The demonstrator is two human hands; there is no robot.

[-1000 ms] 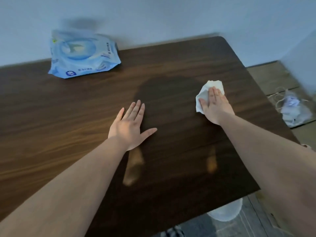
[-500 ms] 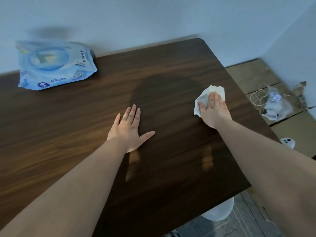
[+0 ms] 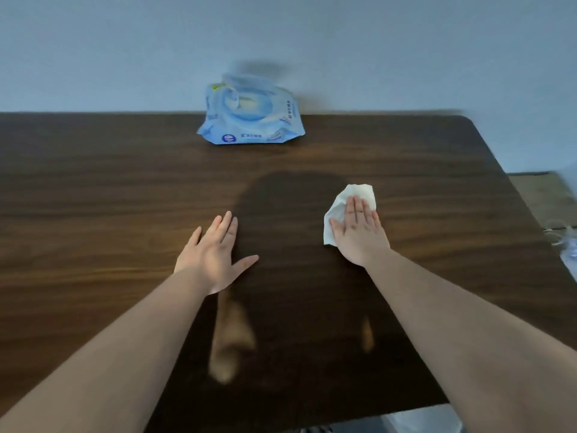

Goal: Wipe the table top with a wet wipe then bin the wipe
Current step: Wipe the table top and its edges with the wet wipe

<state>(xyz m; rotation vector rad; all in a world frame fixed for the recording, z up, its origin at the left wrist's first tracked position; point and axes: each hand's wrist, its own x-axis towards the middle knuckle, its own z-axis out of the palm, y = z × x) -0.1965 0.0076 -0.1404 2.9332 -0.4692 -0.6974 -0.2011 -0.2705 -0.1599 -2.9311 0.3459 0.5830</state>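
A dark wooden table top [image 3: 109, 198] fills most of the view. My right hand [image 3: 359, 232] lies flat, fingers together, pressing a crumpled white wet wipe [image 3: 340, 203] against the table right of centre; the wipe sticks out past the fingertips and to the left. My left hand [image 3: 215, 254] rests flat on the table with fingers spread, holding nothing, a hand's width left of the right one.
A light blue pack of wet wipes [image 3: 249, 120] stands at the table's far edge against the wall. Right of the table, on the floor, lies a clear plastic bag [image 3: 569, 245]. A white rounded object [image 3: 424, 420] shows below the table's near edge.
The view has swung left, so the wipes pack now appears at the centre back. My right hand and the wipe have slid slightly left on the table. My left hand stays flat.
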